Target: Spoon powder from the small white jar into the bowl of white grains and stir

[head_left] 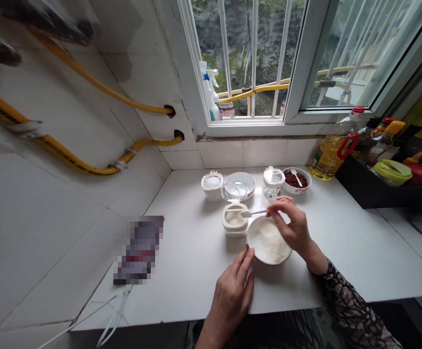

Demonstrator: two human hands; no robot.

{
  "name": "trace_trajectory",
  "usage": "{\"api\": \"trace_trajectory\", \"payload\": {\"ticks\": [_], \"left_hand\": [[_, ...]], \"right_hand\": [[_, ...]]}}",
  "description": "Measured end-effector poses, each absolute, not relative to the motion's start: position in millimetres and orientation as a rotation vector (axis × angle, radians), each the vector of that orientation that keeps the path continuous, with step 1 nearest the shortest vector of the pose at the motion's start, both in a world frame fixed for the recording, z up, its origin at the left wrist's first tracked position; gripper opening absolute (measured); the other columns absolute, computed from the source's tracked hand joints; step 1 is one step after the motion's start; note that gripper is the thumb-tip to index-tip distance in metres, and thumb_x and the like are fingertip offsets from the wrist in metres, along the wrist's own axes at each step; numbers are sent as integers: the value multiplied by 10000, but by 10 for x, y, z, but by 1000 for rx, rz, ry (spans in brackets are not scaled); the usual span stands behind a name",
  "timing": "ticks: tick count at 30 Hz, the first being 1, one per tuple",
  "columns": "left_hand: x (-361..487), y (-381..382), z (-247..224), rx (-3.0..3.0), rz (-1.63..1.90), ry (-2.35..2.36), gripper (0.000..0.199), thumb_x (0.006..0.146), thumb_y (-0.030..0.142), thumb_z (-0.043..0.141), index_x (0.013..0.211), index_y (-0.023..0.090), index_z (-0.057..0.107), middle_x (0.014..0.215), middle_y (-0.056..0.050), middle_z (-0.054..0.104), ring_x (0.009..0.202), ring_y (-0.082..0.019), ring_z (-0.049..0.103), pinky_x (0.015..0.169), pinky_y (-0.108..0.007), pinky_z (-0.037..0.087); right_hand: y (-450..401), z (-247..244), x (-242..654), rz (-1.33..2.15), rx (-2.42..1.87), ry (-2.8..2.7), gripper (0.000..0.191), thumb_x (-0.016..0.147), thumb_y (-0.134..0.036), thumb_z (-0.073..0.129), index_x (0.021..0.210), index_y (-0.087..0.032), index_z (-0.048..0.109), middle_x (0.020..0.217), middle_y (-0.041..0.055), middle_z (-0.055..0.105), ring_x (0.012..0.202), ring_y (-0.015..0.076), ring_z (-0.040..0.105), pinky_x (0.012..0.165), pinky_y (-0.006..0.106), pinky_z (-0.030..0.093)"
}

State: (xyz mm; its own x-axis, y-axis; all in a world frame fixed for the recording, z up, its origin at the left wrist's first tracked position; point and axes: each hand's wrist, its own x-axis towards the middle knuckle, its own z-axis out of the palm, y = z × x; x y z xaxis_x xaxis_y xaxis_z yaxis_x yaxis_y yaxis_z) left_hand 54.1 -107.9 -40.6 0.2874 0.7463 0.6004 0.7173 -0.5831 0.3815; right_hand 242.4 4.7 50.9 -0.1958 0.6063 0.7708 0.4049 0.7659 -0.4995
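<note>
While the right hand [292, 228] pinches a slim white spoon [254, 212] between thumb and fingers above a round white bowl [273, 263] of white powder [269, 241], the open left hand [230, 295] rests against the bowl's near left side, on the white tiled counter [192, 252], just beside an open square white jar [235, 228].

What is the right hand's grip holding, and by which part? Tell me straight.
The right hand pinches a small white spoon near the end of its handle, between thumb and fingertips; the scoop end reaches toward a square white lidded jar.
</note>
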Motion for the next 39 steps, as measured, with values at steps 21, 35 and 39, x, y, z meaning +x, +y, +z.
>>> {"api": "trace_trajectory", "payload": {"ticks": [21,35,39], "left_hand": [[540,-1092,-415,2474,1194,1426,545,994,106,441,1529,179,366,1374,-150,627,1236,-230,645,973,-315,574],[531,-1082,-402,2544,1231,1393,532,979,58,434,1486,217,449,1306,-159,640,1135,-227,692,880,-301,605],[539,-1072,-406,2536,1259,1386,530,975,55,432,1479,217,459,1286,-159,644,1112,-225,699,858,-300,611]], "right_hand": [[220,493,2762,770,-1249,-1549,120,686,-223,510,625,-211,613,523,-14,568,541,160,507,576,303,394],[291,488,2764,1233,-1089,-1171,61,593,-223,623,579,-184,668,473,-25,528,489,118,435,551,293,362],[297,474,2696,1254,-1068,-1152,50,618,-228,651,617,-183,674,515,-19,565,509,126,478,583,302,404]]}}
